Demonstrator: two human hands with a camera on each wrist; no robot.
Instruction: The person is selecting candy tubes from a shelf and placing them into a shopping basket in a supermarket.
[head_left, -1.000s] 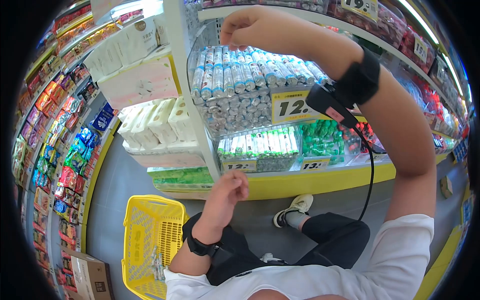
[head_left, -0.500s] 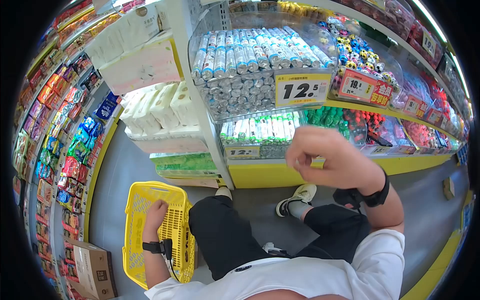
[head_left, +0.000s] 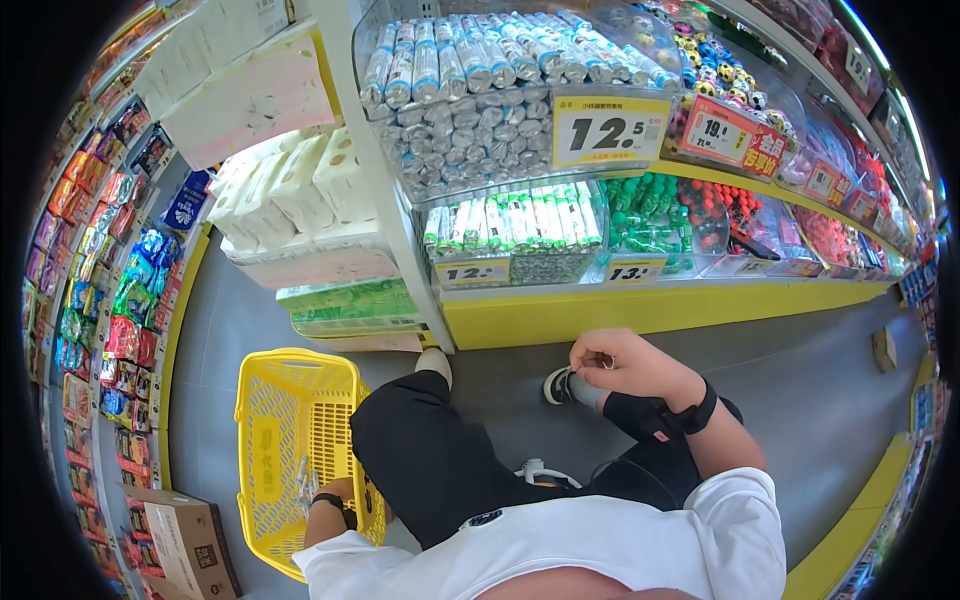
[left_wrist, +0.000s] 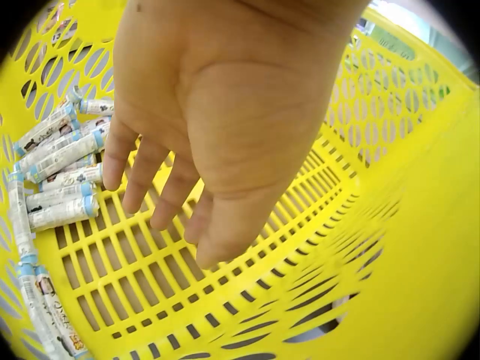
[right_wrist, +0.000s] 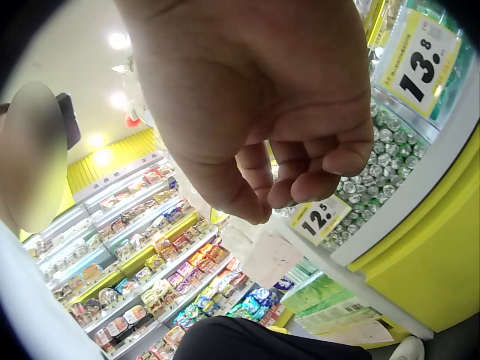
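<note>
My left hand (left_wrist: 217,142) is down inside the yellow shopping basket (head_left: 245,400), palm toward its wrist camera, fingers loosely extended and nothing in them. Beside its fingertips, several slim white tube packs (left_wrist: 67,157) with light-blue ends lie against the basket's side. In the head view the left hand is partly hidden below the basket's rim. Over my right knee hangs my right hand (head_left: 640,368), its fingers loosely curled and holding nothing in the right wrist view. Similar tube packs (head_left: 500,50) with blue ends fill a clear bin on the shelf ahead.
Below the blue-ended packs stands a bin of green-ended tubes (head_left: 515,220). White paper packs (head_left: 290,185) are stacked left of the shelf post. A cardboard box (head_left: 185,545) stands on the floor left of the basket, near shelves of bagged snacks (head_left: 125,340).
My left hand has moved left and down into the basket. The right hand has come away from the shelf bin and dropped to above my right knee.
</note>
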